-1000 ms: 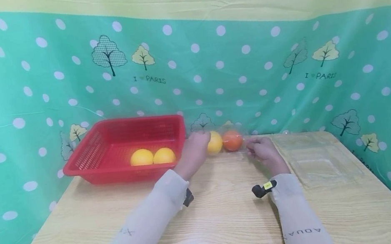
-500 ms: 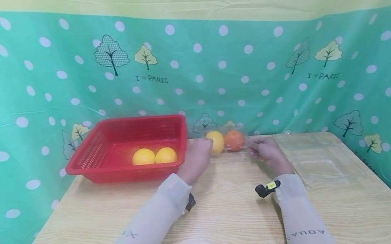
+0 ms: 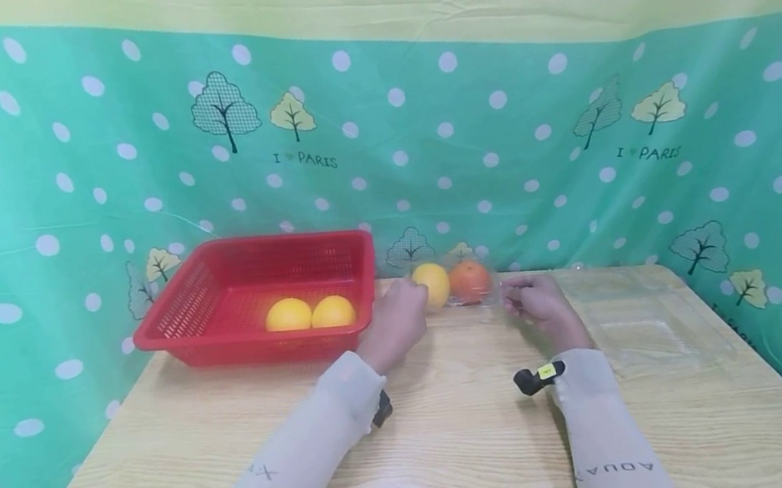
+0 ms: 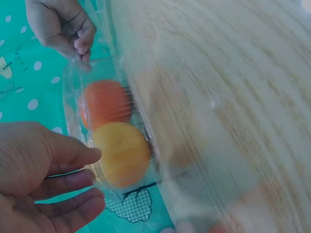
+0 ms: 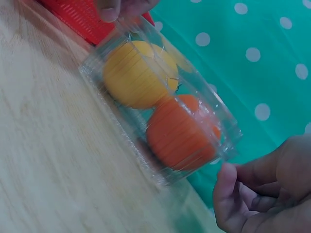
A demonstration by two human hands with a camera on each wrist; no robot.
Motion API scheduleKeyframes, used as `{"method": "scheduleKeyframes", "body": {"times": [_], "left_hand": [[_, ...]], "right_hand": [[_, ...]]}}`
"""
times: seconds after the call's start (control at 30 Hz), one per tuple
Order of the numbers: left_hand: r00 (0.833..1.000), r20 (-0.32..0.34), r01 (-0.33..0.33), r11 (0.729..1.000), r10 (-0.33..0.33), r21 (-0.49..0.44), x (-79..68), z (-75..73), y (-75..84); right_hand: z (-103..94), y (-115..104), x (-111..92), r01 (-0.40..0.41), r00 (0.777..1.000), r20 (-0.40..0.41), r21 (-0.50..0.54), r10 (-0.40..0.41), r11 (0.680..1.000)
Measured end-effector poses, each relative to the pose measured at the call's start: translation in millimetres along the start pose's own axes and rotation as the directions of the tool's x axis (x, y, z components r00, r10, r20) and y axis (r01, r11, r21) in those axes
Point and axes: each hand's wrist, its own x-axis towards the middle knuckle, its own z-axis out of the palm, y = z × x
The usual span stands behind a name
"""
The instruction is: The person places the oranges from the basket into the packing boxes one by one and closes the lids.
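A clear plastic clamshell box point(image 5: 160, 175) stands at the back of the table, its lid over the fruit. Inside, a yellow-orange round fruit point(image 3: 433, 286) sits beside a red-orange round fruit point(image 3: 469, 282). My left hand point(image 4: 53, 174) is at the box's left end, thumb and fingers at its edge; in the head view the back of the hand hides the fingertips. At the opposite end my right hand point(image 5: 272, 194) pinches the box's corner edge between thumb and index finger. Whether the lid is fully fastened cannot be told.
Left of the box, a red plastic basket point(image 3: 189, 339) holds two yellow-orange fruits point(image 3: 288, 316). Another clear plastic tray point(image 3: 640, 337) lies on the right of the wooden table point(image 3: 458, 436). A green dotted curtain point(image 3: 466, 140) hangs directly behind the table.
My left hand has come down a little at the box's left end. The right hand stays at the right end with a slight shift. The fruits keep their places in the box.
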Motion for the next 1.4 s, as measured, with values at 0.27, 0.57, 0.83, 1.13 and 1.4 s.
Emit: {"method": "scheduleKeyframes", "body": {"times": [0.27,0.57,0.83,1.13,1.4], "left_hand": [[0.999,0.0,-0.039,0.999,0.039,-0.02,-1.0,4.6,-0.1],[0.996,-0.005,-0.084,0.989,0.085,0.126,-0.3,8.8,-0.6],[0.979,-0.022,-0.187,0.94,0.202,0.285,-1.2,13.6,-4.6],[0.947,-0.009,-0.288,0.861,0.321,0.42,0.2,17.2,-10.0],[0.933,-0.011,-0.315,0.833,0.359,0.455,0.3,16.5,-12.3]], "right_hand": [[-5.7,-13.7,-10.0,0.101,0.995,0.008,-0.262,-0.102,0.96],[-0.9,-31.2,-21.8,0.364,0.926,0.162,-0.621,-0.341,0.694],[11.1,-27.3,-26.4,0.586,0.79,0.355,-0.676,-0.5,0.447],[16.3,-20.5,-29.5,0.681,0.554,0.568,-0.73,-0.609,-0.06],[18.1,-14.9,-27.2,0.699,0.487,0.613,-0.701,-0.623,-0.144]]}}
